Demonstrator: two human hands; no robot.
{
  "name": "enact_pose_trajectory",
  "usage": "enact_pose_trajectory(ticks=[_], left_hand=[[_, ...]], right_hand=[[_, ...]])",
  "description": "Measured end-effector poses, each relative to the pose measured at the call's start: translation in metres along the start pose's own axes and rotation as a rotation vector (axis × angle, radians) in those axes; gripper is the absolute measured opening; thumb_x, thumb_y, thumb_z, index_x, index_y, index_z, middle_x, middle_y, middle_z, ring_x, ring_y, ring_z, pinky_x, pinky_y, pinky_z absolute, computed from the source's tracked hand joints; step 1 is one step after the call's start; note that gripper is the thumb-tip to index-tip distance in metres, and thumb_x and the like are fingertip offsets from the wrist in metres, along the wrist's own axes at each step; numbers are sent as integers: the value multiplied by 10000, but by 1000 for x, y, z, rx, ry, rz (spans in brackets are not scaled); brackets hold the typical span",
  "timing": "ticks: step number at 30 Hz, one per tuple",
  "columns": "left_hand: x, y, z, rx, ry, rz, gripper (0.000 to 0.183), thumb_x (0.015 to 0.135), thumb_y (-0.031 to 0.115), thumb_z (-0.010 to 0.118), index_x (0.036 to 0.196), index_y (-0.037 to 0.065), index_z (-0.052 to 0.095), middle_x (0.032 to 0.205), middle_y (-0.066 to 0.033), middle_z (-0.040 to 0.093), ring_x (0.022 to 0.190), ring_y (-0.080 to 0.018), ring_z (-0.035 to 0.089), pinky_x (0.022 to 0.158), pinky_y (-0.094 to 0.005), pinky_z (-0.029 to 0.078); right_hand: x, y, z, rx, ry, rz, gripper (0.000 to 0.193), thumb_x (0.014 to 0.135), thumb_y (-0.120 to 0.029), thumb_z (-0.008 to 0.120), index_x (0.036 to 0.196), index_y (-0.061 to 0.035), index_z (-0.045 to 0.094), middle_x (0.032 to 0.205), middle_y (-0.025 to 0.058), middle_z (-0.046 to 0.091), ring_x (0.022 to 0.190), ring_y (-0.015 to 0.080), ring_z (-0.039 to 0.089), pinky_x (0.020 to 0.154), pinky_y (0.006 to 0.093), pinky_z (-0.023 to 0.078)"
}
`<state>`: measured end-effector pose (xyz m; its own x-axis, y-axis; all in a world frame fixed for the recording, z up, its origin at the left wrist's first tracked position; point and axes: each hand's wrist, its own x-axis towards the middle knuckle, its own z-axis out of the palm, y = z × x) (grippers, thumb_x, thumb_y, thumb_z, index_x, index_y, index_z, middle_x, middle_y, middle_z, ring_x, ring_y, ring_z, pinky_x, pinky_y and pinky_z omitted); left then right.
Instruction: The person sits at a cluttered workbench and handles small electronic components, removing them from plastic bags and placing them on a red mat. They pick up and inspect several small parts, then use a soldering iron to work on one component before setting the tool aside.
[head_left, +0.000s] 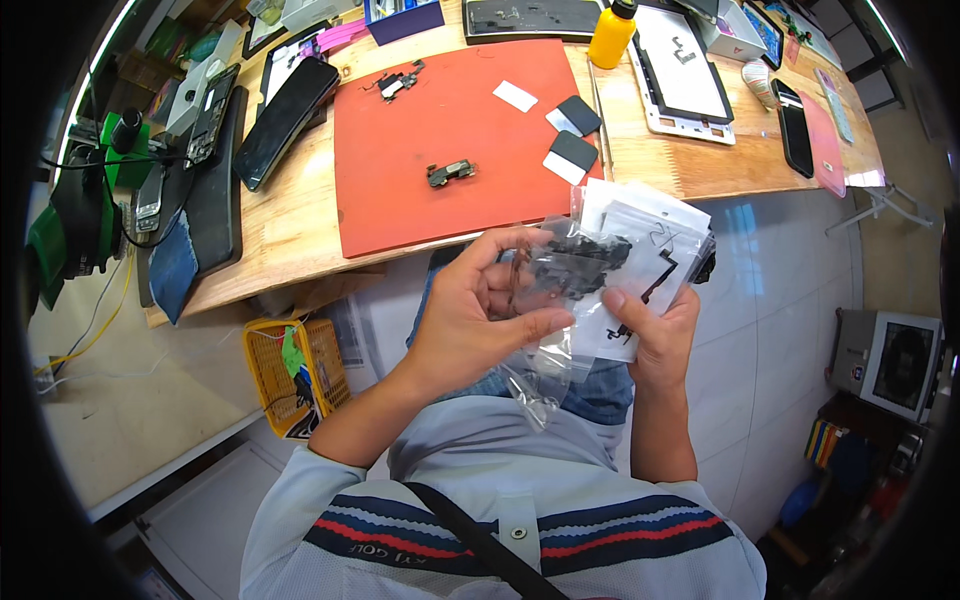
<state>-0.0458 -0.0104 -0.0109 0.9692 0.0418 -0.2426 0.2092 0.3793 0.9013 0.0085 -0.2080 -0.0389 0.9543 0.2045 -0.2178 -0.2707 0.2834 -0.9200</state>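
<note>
The left hand [470, 305] pinches a clear plastic bag [570, 288] of dark parts [588, 255], fingertips perhaps inside, its length running near to far; just rightward, the right hand [662, 335] clamps flat white packets [640, 235]. Beyond lies a rectangular red mat [430, 125].

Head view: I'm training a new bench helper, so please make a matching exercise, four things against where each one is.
1. Clear bag of dark parts
2. Stack of flat pouches
3. Yellow bottle
4. Plastic basket

A. Right of the red mat's far end
B. Lower than the tabletop, at left
C. In the right hand
D. In the left hand

Pairs: 1-D, 2-C, 3-A, 4-B
</note>
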Motion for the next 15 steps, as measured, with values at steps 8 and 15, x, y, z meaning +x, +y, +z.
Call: enact_pose_trajectory(ticks=[8, 15], left_hand=[[4, -7, -20, 281, 130, 190, 539, 848, -56, 765, 1326, -25, 518, 955, -81, 686, 842, -104, 684, 658, -214, 550], [15, -16, -10, 1127, 14, 631, 467, 766, 68, 807, 1199, 75, 632, 863, -81, 676, 718, -212, 676, 625, -342, 530]], right_hand=[[14, -14, -24, 66, 188, -149, 396, 788, 10, 800, 1150, 50, 644, 1025, 103, 719, 864, 160, 686, 801, 294, 553], [21, -28, -44, 73, 268, -230, 409, 804, 12, 780, 1179, 60, 623, 1060, 120, 711, 874, 172, 696, 819, 307, 563]])
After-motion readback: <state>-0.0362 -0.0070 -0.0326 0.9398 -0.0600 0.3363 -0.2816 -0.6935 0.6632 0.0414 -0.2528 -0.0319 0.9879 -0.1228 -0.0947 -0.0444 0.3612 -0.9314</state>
